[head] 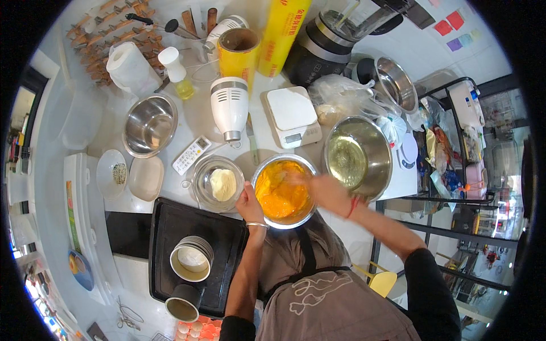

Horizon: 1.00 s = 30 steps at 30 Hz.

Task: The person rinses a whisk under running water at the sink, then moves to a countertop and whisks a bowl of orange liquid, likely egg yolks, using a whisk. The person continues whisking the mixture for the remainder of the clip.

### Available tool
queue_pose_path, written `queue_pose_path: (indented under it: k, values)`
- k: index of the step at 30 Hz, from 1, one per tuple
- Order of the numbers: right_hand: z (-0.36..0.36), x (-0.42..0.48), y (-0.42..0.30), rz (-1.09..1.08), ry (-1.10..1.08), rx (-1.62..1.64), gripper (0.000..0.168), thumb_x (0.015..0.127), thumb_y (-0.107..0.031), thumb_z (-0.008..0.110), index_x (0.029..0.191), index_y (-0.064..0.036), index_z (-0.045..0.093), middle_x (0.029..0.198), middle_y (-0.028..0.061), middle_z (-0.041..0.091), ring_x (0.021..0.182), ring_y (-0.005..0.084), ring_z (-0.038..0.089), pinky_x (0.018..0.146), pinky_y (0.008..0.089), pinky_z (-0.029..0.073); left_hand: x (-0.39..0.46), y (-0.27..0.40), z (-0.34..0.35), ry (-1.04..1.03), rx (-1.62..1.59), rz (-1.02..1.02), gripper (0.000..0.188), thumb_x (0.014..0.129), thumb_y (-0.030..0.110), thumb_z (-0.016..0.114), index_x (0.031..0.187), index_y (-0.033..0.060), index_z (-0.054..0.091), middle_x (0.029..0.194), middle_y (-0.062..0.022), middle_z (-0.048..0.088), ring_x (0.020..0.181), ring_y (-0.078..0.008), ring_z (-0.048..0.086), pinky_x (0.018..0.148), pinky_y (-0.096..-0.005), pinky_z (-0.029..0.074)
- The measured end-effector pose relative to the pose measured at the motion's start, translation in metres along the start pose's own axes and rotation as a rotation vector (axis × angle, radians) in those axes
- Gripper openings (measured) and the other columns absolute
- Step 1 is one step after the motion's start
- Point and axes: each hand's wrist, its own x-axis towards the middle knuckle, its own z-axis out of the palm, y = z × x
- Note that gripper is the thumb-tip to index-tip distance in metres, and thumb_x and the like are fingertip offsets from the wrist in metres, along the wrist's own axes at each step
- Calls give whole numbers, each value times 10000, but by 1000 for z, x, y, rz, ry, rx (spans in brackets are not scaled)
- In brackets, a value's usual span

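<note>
A steel bowl (283, 192) of orange-yellow egg mixture stands before me. My left hand (251, 204) grips this bowl's left rim, close to a glass bowl (197, 189) of pale powder. Over the mixture's right side is my right hand (326, 192), blurred by motion; its fingers seem closed on a thin utensil, too blurred to name. Immediately right stands a larger steel bowl (379, 170) holding a clear yellowish liquid. A white hand mixer (229, 106) stands behind, with a green-handled knife (253, 147) lying beside it and a white kitchen scale (292, 113) to its right.
At the lower left, a black tray (164, 238) bears stacked round tins (192, 258). An empty steel bowl (150, 125), a remote control (192, 154) and a white dish (146, 179) lie left. Behind stand a blender (320, 51) and a yellow film roll (281, 38).
</note>
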Motion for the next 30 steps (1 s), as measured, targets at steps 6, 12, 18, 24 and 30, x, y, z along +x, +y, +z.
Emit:
queue_pose_path:
  k: [6,12,18,24,30]
  values:
    - [-16,11,6,-6,15,154,219,773,-129,489,956,-83,602,581,154,579,558,313,602,484,407,484,-2,8,-3,20,-175,-45,355,904,288,458,628,65,484,628,47,455,577,-37,363,505,-201,328]
    - [-9,5,2,-28,-40,121,267,773,-119,497,1027,-89,576,625,169,587,574,317,599,499,404,484,0,3,-1,46,-130,-32,405,899,291,463,600,22,511,574,42,471,546,-34,373,485,-210,325]
    - [-6,5,-8,-75,-19,92,232,796,-203,500,981,-95,590,617,147,589,561,295,600,469,400,472,2,6,-2,46,-212,-99,400,904,301,454,613,33,512,587,42,473,554,-33,380,494,-208,331]
    - [-10,-2,-33,-117,-160,69,267,805,-220,493,1029,-105,582,635,127,600,579,294,605,482,397,473,8,-4,-2,54,-125,-62,377,905,302,450,646,37,523,619,37,491,569,-35,394,507,-208,344]
    - [-24,-3,19,-13,-7,93,319,778,-117,492,1086,-133,572,662,143,592,581,291,592,507,385,465,-10,-17,-7,116,-223,-31,377,916,354,398,760,40,536,705,14,516,604,-58,455,547,-202,398]
